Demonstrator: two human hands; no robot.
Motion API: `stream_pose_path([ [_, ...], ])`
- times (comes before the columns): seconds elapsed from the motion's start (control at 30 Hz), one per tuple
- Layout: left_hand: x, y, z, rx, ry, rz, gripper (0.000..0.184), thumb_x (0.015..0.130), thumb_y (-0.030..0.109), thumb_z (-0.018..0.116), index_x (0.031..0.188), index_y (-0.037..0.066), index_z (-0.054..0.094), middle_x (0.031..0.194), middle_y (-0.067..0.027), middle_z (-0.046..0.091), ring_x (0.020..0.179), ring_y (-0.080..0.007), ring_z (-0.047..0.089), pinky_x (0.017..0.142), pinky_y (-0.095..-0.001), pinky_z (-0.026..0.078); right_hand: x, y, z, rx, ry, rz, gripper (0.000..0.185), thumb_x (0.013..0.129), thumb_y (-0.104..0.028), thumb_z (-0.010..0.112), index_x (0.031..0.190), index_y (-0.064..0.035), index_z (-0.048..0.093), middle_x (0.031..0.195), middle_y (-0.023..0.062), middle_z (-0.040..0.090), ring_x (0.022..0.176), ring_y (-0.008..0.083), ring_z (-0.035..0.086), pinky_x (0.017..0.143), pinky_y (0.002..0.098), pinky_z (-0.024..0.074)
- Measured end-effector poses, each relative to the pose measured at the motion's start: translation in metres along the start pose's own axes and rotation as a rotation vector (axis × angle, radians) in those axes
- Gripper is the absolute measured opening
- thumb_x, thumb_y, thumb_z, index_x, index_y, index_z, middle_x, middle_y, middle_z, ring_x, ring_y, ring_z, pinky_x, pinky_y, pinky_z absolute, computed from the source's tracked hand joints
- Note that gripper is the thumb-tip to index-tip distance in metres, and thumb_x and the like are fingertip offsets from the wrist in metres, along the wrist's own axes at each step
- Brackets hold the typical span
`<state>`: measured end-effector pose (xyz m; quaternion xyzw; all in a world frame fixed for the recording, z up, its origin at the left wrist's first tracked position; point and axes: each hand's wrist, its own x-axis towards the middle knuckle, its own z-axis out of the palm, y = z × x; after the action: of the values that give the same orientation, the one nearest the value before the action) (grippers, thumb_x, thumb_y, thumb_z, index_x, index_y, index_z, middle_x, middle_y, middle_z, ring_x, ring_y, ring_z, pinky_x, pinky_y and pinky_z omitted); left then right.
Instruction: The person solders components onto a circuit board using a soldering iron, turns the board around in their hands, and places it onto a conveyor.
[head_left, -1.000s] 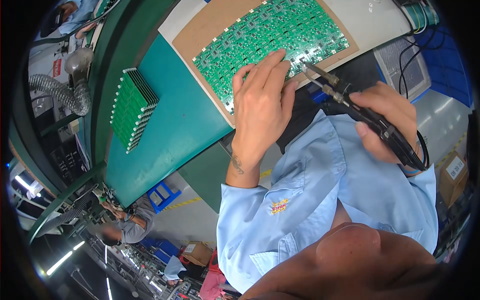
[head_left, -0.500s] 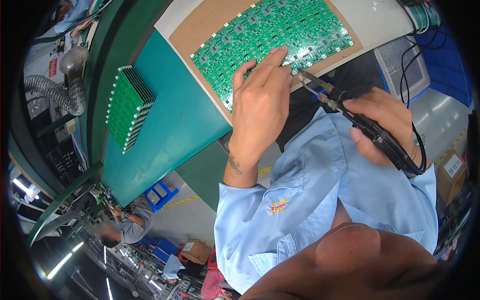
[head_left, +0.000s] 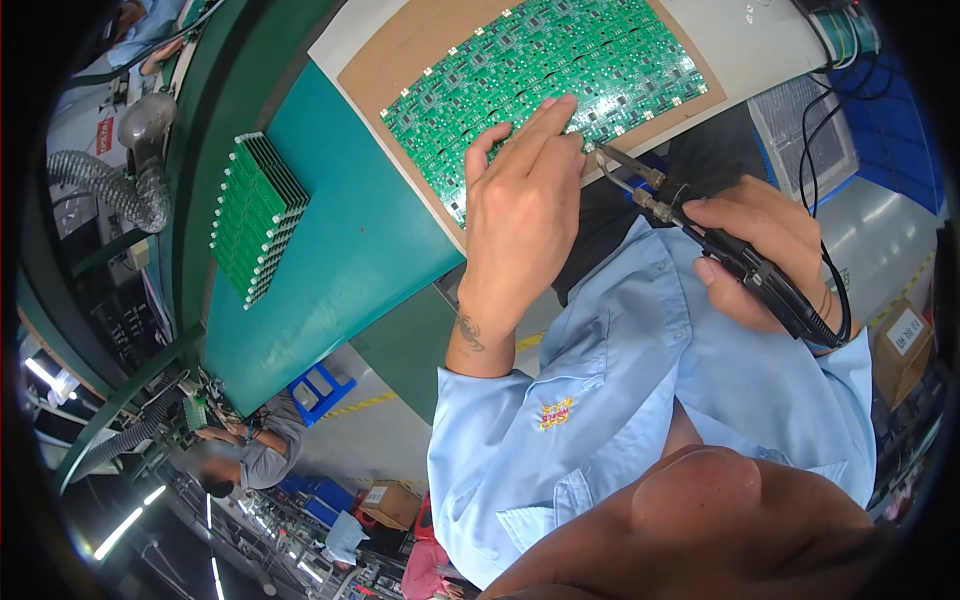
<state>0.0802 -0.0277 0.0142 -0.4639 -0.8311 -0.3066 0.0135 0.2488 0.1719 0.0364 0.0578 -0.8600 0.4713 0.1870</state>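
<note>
A large green circuit board panel (head_left: 540,70) lies on a brown board (head_left: 375,70) at the top of the view. My left hand (head_left: 525,195) rests on the panel's near edge with its fingers somewhat spread, and no object shows in it. My right hand (head_left: 755,250) is wrapped round a black soldering tool (head_left: 755,265) with a cable. The tool's metal tips (head_left: 610,160) meet the panel's near edge, just right of my left fingers. Whether they touch a part is too small to tell.
A stack of green circuit boards (head_left: 255,220) stands on the teal mat (head_left: 345,250) at the left. Glass and flexible ducting (head_left: 110,185) are beyond it. A co-worker (head_left: 260,445) is at lower left. A blue crate (head_left: 885,130) and a carton (head_left: 902,350) are on the right.
Since a second ago, the tool in my right hand has moved slightly left and down, its tips now at the panel's near edge. My left hand has barely moved.
</note>
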Motion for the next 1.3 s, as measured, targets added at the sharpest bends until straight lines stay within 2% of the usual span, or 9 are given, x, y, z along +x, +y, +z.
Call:
stream_pose_path([
  [0.27, -0.0011, -0.0007, 0.0013, 0.002, 0.004, -0.008, 0.014, 0.091, 0.002, 0.08, 0.105, 0.003, 0.077, 0.137, -0.0045, 0.079, 0.112, -0.0225, 0.077, 0.111, -0.0424, 0.049, -0.0015, 0.0016, -0.0001, -0.003, -0.004, 0.01, 0.046, 0.076, -0.004, 0.082, 0.121, 0.0052, 0.077, 0.092, 0.0139, 0.074, 0.073, 0.0236, 0.063, 0.066, 0.031, 0.0525],
  [1.3, -0.0022, -0.0014, 0.002, 0.004, -0.002, -0.007, 0.014, 0.093, 0.001, 0.079, 0.106, 0.004, 0.076, 0.139, -0.0031, 0.078, 0.119, -0.0209, 0.075, 0.113, -0.0425, 0.047, 0.0001, 0.0002, -0.0001, 0.02, -0.016, 0.011, 0.044, 0.078, -0.003, 0.081, 0.121, 0.0062, 0.076, 0.093, 0.0137, 0.075, 0.072, 0.0241, 0.063, 0.068, 0.032, 0.0533],
])
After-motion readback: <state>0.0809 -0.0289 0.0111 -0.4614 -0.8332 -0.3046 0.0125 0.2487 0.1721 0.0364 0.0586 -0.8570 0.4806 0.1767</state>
